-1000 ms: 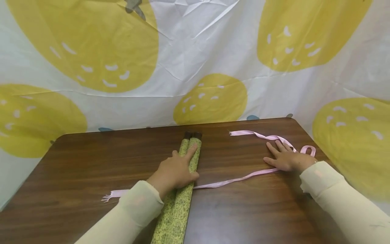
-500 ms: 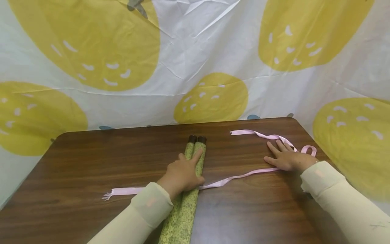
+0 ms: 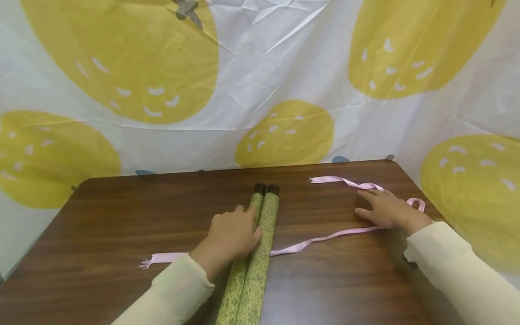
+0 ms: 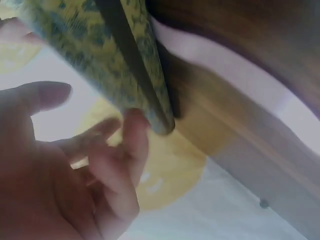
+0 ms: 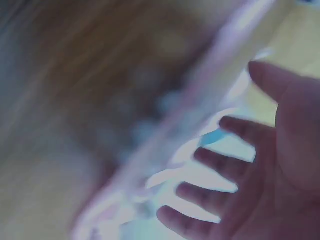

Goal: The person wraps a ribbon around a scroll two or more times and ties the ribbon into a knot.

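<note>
A scroll (image 3: 262, 266) with two yellow-green patterned rolls and dark end caps lies lengthwise on the table in the head view. Over its left roll is my left hand (image 3: 227, 237), fingers loosely bent. The left wrist view shows this hand (image 4: 60, 175) with a fingertip at the edge of the scroll (image 4: 75, 50); whether it touches cannot be told. A pink ribbon (image 3: 321, 239) runs across under the scroll and loops back at the right. My right hand (image 3: 392, 211) is over that bend, palm down; in the right wrist view its fingers (image 5: 225, 167) are spread, holding nothing.
The brown wooden table (image 3: 134, 216) has rounded far corners. Behind it and at the right hangs a white curtain (image 3: 170, 149) with large yellow fruit prints. One frayed ribbon end lies left of the scroll, the other near the far right edge.
The scroll has shifted right and slightly nearer. My left hand moved right with it, then drew back left, baring the right roll. The right hand has risen slightly off the ribbon.
</note>
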Motion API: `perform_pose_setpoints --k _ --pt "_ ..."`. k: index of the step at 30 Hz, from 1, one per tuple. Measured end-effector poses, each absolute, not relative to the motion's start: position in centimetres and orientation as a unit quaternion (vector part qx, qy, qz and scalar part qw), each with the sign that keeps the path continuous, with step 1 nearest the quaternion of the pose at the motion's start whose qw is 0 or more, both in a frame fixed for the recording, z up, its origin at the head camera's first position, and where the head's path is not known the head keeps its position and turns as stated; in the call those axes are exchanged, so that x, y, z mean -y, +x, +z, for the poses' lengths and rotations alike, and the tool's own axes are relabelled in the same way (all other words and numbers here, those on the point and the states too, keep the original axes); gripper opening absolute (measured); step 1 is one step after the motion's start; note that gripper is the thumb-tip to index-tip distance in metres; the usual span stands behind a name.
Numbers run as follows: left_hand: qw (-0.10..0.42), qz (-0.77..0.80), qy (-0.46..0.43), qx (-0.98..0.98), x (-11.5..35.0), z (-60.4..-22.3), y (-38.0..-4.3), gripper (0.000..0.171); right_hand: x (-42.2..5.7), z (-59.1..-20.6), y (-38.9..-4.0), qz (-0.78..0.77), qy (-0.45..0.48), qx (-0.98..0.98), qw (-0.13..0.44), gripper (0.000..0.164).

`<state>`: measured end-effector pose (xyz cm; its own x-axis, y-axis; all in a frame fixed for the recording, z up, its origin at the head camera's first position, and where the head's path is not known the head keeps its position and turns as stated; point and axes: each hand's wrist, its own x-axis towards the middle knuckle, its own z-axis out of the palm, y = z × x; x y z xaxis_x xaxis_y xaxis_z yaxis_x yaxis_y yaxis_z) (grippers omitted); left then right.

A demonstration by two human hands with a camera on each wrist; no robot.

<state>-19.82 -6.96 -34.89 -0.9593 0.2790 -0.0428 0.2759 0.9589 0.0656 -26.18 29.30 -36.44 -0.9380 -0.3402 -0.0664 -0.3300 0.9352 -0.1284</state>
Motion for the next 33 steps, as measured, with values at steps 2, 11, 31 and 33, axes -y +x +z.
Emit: perform_pose_setpoints --k 2,11,31,33 --pt "0.013 0.035 0.147 -0.988 8.1 -34.7 -19.5 0.029 -27.1 -35.7 -25.3 -0.084 -0.207 -0.975 -0.01 0.052" --pt "0.052 0.026 0.205 -0.977 12.8 -34.9 -17.9 0.003 -12.8 -35.5 -15.7 -0.124 -0.45 -0.88 -0.09 0.053" --pt "0.064 0.075 0.244 -0.965 14.8 -36.8 -17.9 0.012 -7.4 -38.1 -11.7 0.079 -0.605 -0.785 -0.108 0.057" --pt "0.066 0.081 0.24 -0.965 14.8 -36.9 -17.9 0.013 -7.0 -38.3 -11.8 0.109 -0.603 -0.776 -0.148 0.056"
